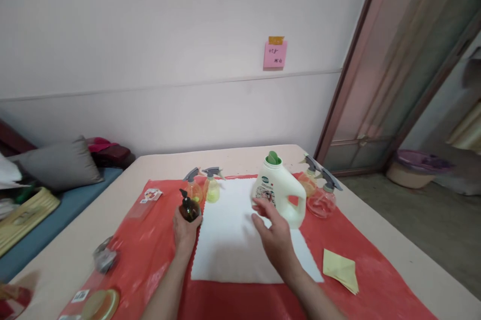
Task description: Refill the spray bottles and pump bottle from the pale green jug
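My left hand [185, 232] is wrapped around a dark amber pump bottle [190, 210] with a black pump head, upright at the left edge of a white cloth [233, 255]. My right hand [273, 232] is in front of a large pale green detergent jug [280, 185], its thumb and fingers apart and nothing between them. Whether its fingertips touch the jug I cannot tell. The jug stands upright on the cloth's right side, with a green spout [273, 158] showing in its uncapped mouth.
Spray bottles with grey triggers stand behind: orange [194, 191] and yellow [213, 192] at left, orange [308, 185] and pink [322, 203] at right. Yellow folded cloths [340, 269] lie on the red sheet [361, 255]. At left are a crumpled grey thing [105, 256] and a round lidded jar [100, 305].
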Demonstrator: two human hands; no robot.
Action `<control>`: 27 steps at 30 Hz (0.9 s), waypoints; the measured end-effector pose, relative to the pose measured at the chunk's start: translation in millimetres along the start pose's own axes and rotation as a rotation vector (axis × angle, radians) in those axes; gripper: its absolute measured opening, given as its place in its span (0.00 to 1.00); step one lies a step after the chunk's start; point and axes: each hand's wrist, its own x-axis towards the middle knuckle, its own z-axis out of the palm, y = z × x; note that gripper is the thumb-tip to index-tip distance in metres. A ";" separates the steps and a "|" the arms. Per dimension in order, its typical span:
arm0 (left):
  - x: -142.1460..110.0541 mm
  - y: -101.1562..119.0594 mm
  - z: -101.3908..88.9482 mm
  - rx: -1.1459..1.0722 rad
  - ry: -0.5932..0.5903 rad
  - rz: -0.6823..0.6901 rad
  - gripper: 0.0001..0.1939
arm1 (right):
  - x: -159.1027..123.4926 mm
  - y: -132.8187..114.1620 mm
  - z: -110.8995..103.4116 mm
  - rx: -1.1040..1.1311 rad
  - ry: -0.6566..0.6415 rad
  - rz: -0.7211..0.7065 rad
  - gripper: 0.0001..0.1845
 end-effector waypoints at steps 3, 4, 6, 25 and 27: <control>-10.4 19.4 4.9 0.073 0.100 0.011 0.33 | -8.6 -6.9 11.6 0.007 -0.158 -0.022 0.14; -17.7 26.5 8.4 0.085 0.101 0.027 0.35 | -11.0 -9.2 15.2 0.015 -0.193 -0.033 0.15; -38.4 38.8 17.6 0.098 0.066 0.070 0.40 | -15.1 -14.1 22.1 0.025 -0.215 -0.015 0.17; -40.8 43.8 -13.8 0.108 -0.183 0.023 0.44 | 36.9 8.2 -36.3 0.216 0.075 0.014 0.17; -31.3 43.6 -21.7 0.047 -0.028 -0.026 0.46 | 32.3 23.7 -17.9 0.105 -0.030 -0.015 0.14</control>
